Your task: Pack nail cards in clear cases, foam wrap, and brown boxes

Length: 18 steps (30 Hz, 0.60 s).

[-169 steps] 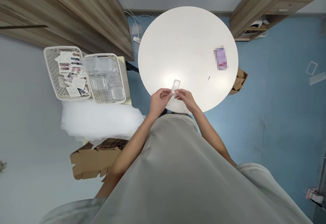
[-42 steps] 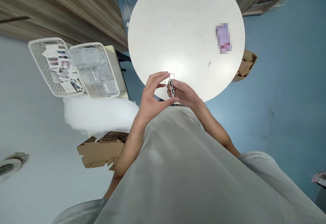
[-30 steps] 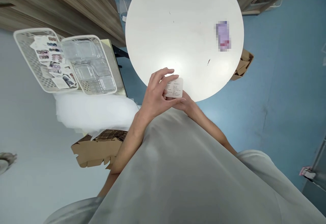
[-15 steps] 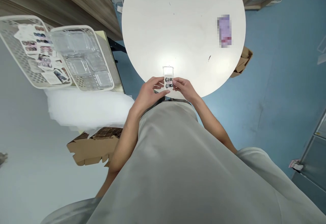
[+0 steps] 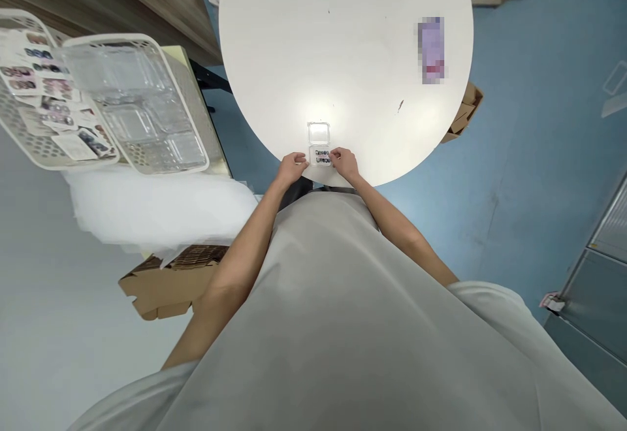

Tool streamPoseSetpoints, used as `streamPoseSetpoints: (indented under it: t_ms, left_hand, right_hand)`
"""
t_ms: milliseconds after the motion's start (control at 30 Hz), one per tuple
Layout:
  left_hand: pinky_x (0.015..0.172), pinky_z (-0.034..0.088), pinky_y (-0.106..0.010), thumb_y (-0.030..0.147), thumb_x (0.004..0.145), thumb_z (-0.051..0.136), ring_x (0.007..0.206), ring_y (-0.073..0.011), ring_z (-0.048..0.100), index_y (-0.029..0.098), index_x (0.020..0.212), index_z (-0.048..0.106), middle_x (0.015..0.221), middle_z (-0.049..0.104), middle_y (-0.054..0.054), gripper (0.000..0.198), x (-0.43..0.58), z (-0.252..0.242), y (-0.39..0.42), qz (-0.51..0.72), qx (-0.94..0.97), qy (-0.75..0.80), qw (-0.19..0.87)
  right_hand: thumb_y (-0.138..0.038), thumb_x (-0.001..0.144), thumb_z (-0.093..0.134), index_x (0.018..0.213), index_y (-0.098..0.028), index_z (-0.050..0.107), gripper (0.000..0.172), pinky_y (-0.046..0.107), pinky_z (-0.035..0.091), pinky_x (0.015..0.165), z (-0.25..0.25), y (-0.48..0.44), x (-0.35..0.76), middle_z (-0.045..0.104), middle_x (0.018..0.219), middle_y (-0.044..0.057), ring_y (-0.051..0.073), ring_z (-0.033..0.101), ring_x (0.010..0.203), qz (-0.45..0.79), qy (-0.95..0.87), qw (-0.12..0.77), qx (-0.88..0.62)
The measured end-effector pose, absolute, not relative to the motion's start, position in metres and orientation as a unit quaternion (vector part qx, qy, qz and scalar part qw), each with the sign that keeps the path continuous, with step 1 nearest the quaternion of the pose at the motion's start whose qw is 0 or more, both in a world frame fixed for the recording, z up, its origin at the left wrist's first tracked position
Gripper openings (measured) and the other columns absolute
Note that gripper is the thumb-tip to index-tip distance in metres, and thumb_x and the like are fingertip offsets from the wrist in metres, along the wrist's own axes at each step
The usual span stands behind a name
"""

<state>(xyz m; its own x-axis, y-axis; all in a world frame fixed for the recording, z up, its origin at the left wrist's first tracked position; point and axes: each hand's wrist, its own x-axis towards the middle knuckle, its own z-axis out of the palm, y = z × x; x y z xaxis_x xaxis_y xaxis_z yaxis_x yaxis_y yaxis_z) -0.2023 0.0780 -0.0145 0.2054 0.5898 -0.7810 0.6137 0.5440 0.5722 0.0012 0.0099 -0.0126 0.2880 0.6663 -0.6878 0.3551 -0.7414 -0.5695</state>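
A small clear plastic case (image 5: 319, 143) lies open on the round white table (image 5: 343, 46) near its front edge. Its lid is folded back away from me, and a printed card with dark round shapes sits in the near half. My left hand (image 5: 292, 166) pinches the case's left side with curled fingers. My right hand (image 5: 345, 162) pinches its right side the same way. Both hands rest at the table's edge.
A blurred purple item (image 5: 432, 49) lies on the table at the right. At the left stand a white basket of clear cases (image 5: 132, 104) and a basket of printed cards (image 5: 39, 98). White foam wrap (image 5: 157, 206) and cardboard boxes (image 5: 161, 281) lie below them.
The case, held up between my hands with the card being fitted in, has come down onto the table and lies open and flat. Both hands now pinch its sides.
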Motion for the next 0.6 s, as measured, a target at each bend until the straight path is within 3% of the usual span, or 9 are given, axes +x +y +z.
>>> streamPoseSetpoints:
  t_ms: [133, 267, 433, 600]
  left_hand:
    - [0.116, 0.056, -0.048, 0.019, 0.087, 0.076, 0.122, -0.0317, 0.075, 0.012, 0.139, 0.073, 0.147, 0.073, -0.021, 0.052, -0.204, -0.026, 0.076, -0.007, 0.52, 0.621, 0.586]
    - [0.117, 0.054, -0.049, 0.016, 0.085, 0.076, 0.122, -0.0314, 0.074, 0.014, 0.144, 0.069, 0.147, 0.072, -0.019, 0.06, -0.198, -0.037, 0.074, 0.006, 0.515, 0.627, 0.585]
    - [0.121, 0.051, -0.049, 0.013, 0.084, 0.076, 0.131, -0.0317, 0.07, 0.012, 0.152, 0.064, 0.15, 0.069, -0.021, 0.069, -0.186, -0.047, 0.083, 0.05, 0.488, 0.622, 0.611]
    - [0.12, 0.054, -0.05, 0.013, 0.083, 0.079, 0.131, -0.032, 0.071, 0.012, 0.151, 0.066, 0.147, 0.071, -0.021, 0.069, -0.175, -0.046, 0.095, 0.073, 0.43, 0.64, 0.633]
  right_hand:
    - [-0.026, 0.107, 0.064, 0.106, -0.02, 0.077, 0.015, 0.036, 0.059, 0.097, -0.021, 0.014, -0.004, 0.083, 0.11, 0.008, 0.024, 0.077, 0.104, 0.49, -0.345, 0.13, -0.79]
    - [-0.028, 0.105, 0.068, 0.107, -0.02, 0.076, 0.012, 0.041, 0.059, 0.101, -0.026, 0.014, -0.005, 0.082, 0.114, 0.01, 0.027, 0.075, 0.109, 0.476, -0.344, 0.107, -0.802]
    - [-0.026, 0.105, 0.067, 0.138, -0.016, 0.067, 0.035, 0.043, 0.058, 0.108, -0.034, 0.016, -0.001, 0.079, 0.126, 0.015, 0.028, 0.074, 0.118, 0.464, -0.332, 0.149, -0.808]
    - [-0.028, 0.103, 0.07, 0.138, -0.016, 0.068, 0.038, 0.045, 0.059, 0.109, -0.049, 0.021, 0.002, 0.081, 0.117, 0.012, 0.028, 0.076, 0.114, 0.503, -0.293, 0.177, -0.793]
